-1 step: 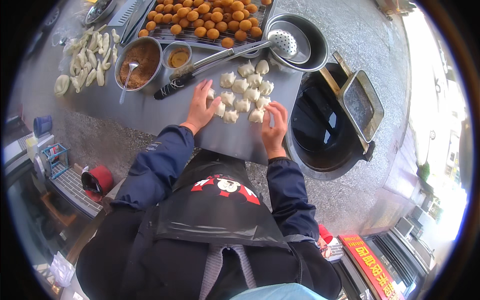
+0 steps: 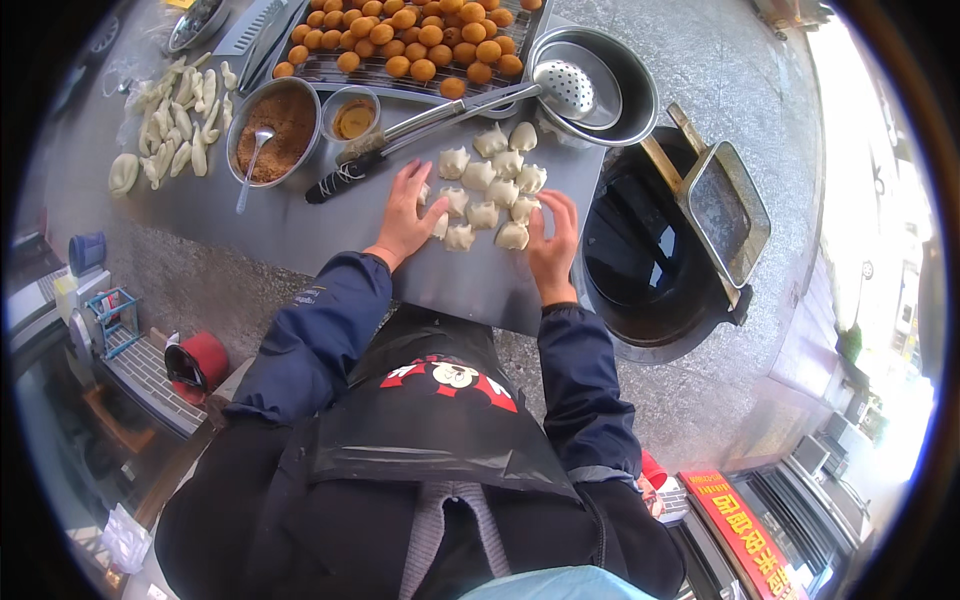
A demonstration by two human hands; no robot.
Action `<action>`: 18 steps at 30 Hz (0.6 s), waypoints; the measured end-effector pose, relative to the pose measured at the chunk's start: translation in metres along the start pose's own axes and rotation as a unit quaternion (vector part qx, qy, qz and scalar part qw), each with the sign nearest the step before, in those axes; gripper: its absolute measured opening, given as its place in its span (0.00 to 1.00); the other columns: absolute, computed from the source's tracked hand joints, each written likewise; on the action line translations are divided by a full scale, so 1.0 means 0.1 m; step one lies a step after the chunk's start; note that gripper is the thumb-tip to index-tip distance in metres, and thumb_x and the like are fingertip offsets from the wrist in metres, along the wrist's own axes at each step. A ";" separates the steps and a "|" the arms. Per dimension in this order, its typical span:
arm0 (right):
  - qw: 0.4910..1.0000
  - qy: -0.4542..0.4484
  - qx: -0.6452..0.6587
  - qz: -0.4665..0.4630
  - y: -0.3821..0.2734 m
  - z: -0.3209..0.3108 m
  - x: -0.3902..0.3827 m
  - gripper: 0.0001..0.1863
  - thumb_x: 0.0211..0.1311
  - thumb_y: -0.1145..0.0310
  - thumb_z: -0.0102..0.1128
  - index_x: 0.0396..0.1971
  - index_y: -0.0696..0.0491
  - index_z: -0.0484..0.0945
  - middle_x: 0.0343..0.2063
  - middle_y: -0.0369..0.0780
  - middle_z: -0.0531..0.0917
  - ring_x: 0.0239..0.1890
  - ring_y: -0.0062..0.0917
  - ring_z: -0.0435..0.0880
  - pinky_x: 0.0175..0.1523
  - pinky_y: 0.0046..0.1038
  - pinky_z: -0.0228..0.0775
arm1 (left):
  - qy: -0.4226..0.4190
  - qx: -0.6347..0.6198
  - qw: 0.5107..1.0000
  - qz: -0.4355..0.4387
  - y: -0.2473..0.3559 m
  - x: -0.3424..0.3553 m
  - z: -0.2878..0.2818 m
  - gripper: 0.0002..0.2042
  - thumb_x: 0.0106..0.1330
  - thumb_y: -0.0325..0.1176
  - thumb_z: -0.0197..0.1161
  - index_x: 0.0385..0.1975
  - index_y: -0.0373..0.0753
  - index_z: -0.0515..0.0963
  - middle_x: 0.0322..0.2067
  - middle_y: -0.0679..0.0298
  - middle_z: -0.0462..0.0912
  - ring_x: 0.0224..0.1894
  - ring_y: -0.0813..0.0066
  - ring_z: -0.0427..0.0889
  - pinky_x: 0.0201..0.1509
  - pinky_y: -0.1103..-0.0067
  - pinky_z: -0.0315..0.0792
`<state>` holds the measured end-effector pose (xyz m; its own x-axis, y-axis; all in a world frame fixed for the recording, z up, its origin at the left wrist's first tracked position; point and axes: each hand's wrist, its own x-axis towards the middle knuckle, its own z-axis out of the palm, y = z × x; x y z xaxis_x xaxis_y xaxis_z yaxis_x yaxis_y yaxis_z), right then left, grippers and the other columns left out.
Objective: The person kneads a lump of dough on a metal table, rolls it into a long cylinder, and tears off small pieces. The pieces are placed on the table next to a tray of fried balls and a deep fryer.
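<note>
Several pale, pinched dough pieces (image 2: 481, 214) lie in a loose cluster on the metal table (image 2: 330, 225). At the cluster's left side is my left hand (image 2: 405, 215), fingers stretched and spread; it partly covers a dough piece or two there. My right hand (image 2: 555, 245) stands at the right side, thumb and fingers apart, beside the nearest right-hand dough piece (image 2: 512, 236). Neither hand appears to grip anything. Whether the fingertips touch the dough is too fine to tell. Beyond the left hand lies the black handle (image 2: 345, 178) of a long utensil.
Fried golden balls (image 2: 430, 36) fill a rack at the back. A bowl of brown crumbs (image 2: 285, 140) with a spoon, a cup of amber liquid (image 2: 353, 117) and twisted dough strips (image 2: 178, 120) sit left. Right are a steel pot (image 2: 645, 95), skimmer (image 2: 565, 88) and wok of dark oil (image 2: 635, 240).
My right hand has shifted slightly right, away from the dough pieces. The left hand stays at the cluster's left side. The whole view has shifted a little.
</note>
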<state>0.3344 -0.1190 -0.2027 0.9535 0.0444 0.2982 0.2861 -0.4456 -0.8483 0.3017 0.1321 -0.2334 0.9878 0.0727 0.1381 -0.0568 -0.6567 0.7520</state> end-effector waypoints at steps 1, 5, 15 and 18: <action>1.000 -0.013 -0.008 -0.011 0.12 0.07 0.23 0.17 0.59 0.75 0.62 0.49 0.55 0.80 0.51 0.47 0.80 0.56 0.45 0.77 0.59 0.38 0.70 | -0.003 -0.015 1.000 -0.011 0.03 0.11 0.07 0.31 0.64 0.40 0.66 0.65 0.35 0.68 0.65 0.48 0.67 0.67 0.51 0.67 0.70 0.67 0.62; 0.995 -0.066 -0.057 -0.045 0.46 0.44 0.88 0.23 0.57 0.73 0.65 0.55 0.53 0.76 0.55 0.48 0.77 0.58 0.45 0.76 0.59 0.36 0.71 | -0.031 -0.133 0.990 -0.034 0.13 0.58 0.16 0.30 0.61 0.38 0.70 0.63 0.35 0.72 0.62 0.51 0.74 0.65 0.58 0.71 0.69 0.72 0.63; 0.986 0.075 0.073 0.126 0.50 0.19 0.31 0.23 0.59 0.78 0.61 0.57 0.56 0.75 0.57 0.42 0.71 0.54 0.31 0.74 0.50 0.26 0.70 | -0.235 -0.358 0.894 -0.129 0.53 1.17 0.56 0.24 0.65 0.29 0.66 0.62 0.37 0.74 0.54 0.64 0.80 0.53 0.81 0.77 0.58 0.81 0.72; 0.972 0.119 0.094 0.181 0.50 0.18 0.33 0.24 0.61 0.77 0.60 0.59 0.58 0.73 0.59 0.44 0.69 0.58 0.32 0.72 0.58 0.27 0.68 | -0.293 -0.396 0.848 -0.198 0.67 1.35 0.62 0.23 0.65 0.29 0.67 0.61 0.36 0.74 0.54 0.63 0.80 0.53 0.80 0.78 0.58 0.81 0.72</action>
<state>0.3820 -0.1235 -0.2433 0.9526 -0.3018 0.0396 -0.0296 -0.2213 -0.9747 0.4401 0.0512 -0.2045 0.8419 -0.3675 -0.3952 0.4451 0.0588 0.8936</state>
